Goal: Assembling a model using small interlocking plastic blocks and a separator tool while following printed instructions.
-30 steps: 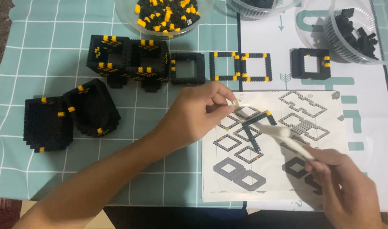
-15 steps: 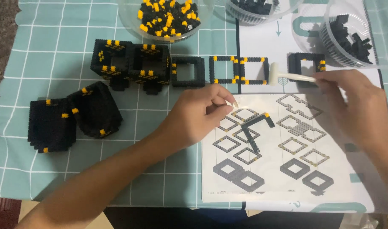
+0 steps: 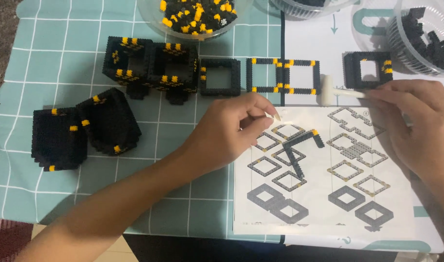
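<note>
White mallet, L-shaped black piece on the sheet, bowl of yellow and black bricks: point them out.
white mallet (image 3: 327, 90), head view, on its head.
L-shaped black piece (image 3: 299, 142), head view, on its corner.
bowl of yellow and black bricks (image 3: 154, 25), head view, on its rim.

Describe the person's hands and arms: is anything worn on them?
Both are bare. The left hand and its long forearm show no sleeve, glove, watch or ring. The right hand is likewise ungloved, with no ring or band visible; its wrist runs out of the frame at the lower right, so a sleeve further up cannot be ruled out. Fingernails look short and unpainted.

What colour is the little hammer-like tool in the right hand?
White, seen in the head view: the small plastic hammer in the right hand.
</note>
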